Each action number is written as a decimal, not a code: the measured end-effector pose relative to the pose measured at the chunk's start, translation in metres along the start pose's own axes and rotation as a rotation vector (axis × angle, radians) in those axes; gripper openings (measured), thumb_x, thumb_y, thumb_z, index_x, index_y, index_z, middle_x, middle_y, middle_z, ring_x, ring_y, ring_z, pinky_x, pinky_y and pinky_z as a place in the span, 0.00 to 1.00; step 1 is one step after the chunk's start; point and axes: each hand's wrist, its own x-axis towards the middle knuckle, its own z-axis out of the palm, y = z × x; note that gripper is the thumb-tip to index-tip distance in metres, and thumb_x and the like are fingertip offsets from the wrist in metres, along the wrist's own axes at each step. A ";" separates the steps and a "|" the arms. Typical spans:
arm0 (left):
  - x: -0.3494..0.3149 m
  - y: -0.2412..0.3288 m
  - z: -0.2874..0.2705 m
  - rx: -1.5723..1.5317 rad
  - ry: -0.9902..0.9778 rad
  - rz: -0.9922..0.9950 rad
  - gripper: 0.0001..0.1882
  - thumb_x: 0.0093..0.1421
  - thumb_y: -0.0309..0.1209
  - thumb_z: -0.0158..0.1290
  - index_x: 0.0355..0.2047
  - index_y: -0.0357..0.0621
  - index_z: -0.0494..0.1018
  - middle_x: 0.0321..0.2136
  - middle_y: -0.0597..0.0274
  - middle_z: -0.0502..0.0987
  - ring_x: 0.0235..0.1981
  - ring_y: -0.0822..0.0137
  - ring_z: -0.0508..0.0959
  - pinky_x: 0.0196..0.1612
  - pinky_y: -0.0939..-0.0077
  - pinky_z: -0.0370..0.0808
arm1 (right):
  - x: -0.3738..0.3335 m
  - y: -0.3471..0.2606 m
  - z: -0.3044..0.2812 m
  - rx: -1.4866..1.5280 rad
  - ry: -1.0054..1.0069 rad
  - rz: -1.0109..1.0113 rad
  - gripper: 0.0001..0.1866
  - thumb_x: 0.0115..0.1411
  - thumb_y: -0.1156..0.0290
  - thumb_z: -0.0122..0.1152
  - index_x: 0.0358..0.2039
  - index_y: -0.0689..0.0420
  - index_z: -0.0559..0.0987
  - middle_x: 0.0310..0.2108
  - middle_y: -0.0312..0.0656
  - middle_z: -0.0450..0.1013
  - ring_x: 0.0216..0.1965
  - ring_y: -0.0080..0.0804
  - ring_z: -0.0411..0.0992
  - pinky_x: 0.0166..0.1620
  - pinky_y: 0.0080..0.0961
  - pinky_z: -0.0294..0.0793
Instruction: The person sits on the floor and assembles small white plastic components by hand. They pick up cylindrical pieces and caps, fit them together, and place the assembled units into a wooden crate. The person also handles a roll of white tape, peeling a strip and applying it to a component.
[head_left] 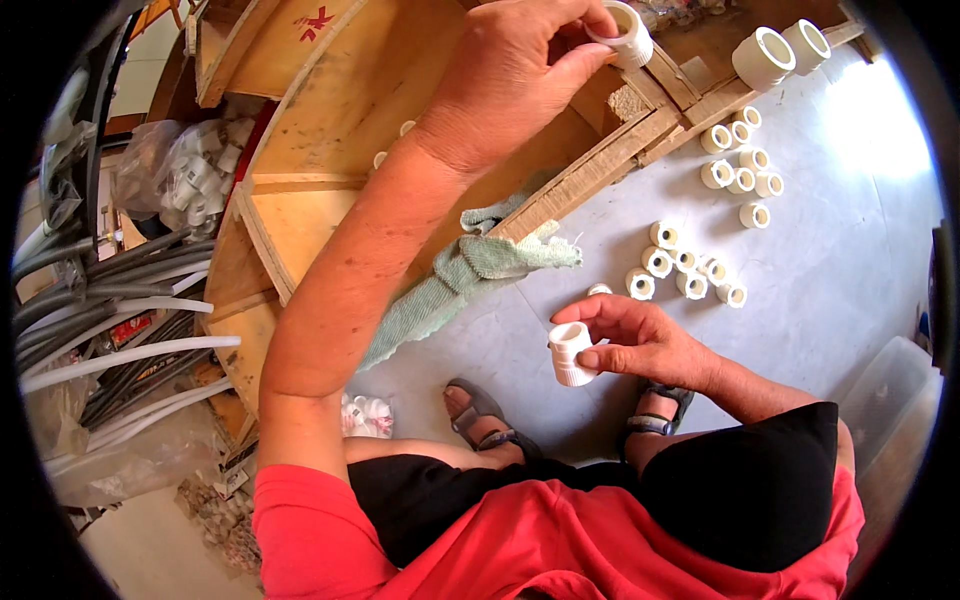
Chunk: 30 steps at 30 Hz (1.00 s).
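The left hand reaches to the top centre of the frame, fingers curled closed around a short white plastic pipe fitting with a ribbed collar, held at its rim just above the edge of a rough wooden pallet slat. The right hand sits at centre right, lower in the frame, thumb and fingers pinched on a second white plastic reducer fitting, gripped by its narrower upper end so the wider barrel hangs free.

Handling, as judged from appearance: both fittings are rigid moulded plastic, light, hollow and smooth-walled. They should not deform under finger pressure. The smooth barrel may slip; the ribbed collar or the step between diameters offers the surer hold.

Surrounding items:
- Loose small white cylindrical fittings stand in clusters on the grey concrete floor, right of centre.
- Two larger white couplings rest on the pallet at the upper right.
- A pale green terry cloth, soft and frayed, drapes off the pallet's edge at centre.
- Curved plywood panels, unfinished, fill the upper left.
- Grey and white flexible conduits lie bundled at the left edge.
- A clear bag of white fittings sits beside the panels.
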 end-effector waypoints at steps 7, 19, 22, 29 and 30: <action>-0.024 0.003 -0.023 -0.255 -0.078 -0.395 0.04 0.57 0.22 0.56 0.33 0.41 0.73 0.23 0.75 0.73 0.24 0.86 0.70 0.26 0.90 0.67 | 0.002 0.002 0.005 -0.005 -0.015 -0.004 0.22 0.60 0.75 0.59 0.55 0.58 0.68 0.43 0.37 0.72 0.46 0.23 0.70 0.50 0.23 0.70; -0.066 -0.035 -0.072 -0.391 -0.102 -0.618 0.04 0.59 0.24 0.55 0.35 0.39 0.73 0.25 0.66 0.77 0.21 0.80 0.75 0.25 0.87 0.73 | 0.012 0.004 0.017 -0.008 0.006 0.063 0.23 0.58 0.78 0.59 0.55 0.59 0.68 0.43 0.36 0.72 0.45 0.23 0.70 0.50 0.24 0.70; -0.073 -0.047 -0.083 -0.381 -0.094 -0.688 0.04 0.59 0.23 0.54 0.35 0.39 0.73 0.25 0.66 0.77 0.21 0.79 0.75 0.24 0.87 0.73 | 0.016 0.004 0.018 -0.005 0.013 0.082 0.23 0.58 0.77 0.60 0.55 0.60 0.68 0.43 0.36 0.72 0.45 0.23 0.70 0.50 0.24 0.70; -0.100 -0.100 -0.123 -0.058 -0.051 -0.684 0.06 0.58 0.27 0.57 0.35 0.40 0.76 0.24 0.67 0.77 0.21 0.79 0.73 0.26 0.84 0.71 | 0.023 0.007 0.020 0.002 0.026 0.087 0.23 0.58 0.77 0.60 0.54 0.60 0.68 0.42 0.36 0.72 0.45 0.23 0.69 0.49 0.23 0.70; -0.103 -0.107 -0.126 0.019 -0.054 -0.692 0.06 0.58 0.27 0.57 0.36 0.40 0.75 0.24 0.67 0.77 0.20 0.79 0.73 0.25 0.84 0.71 | 0.023 0.006 0.020 0.005 0.031 0.091 0.23 0.58 0.77 0.60 0.54 0.60 0.68 0.42 0.36 0.72 0.45 0.23 0.69 0.49 0.23 0.70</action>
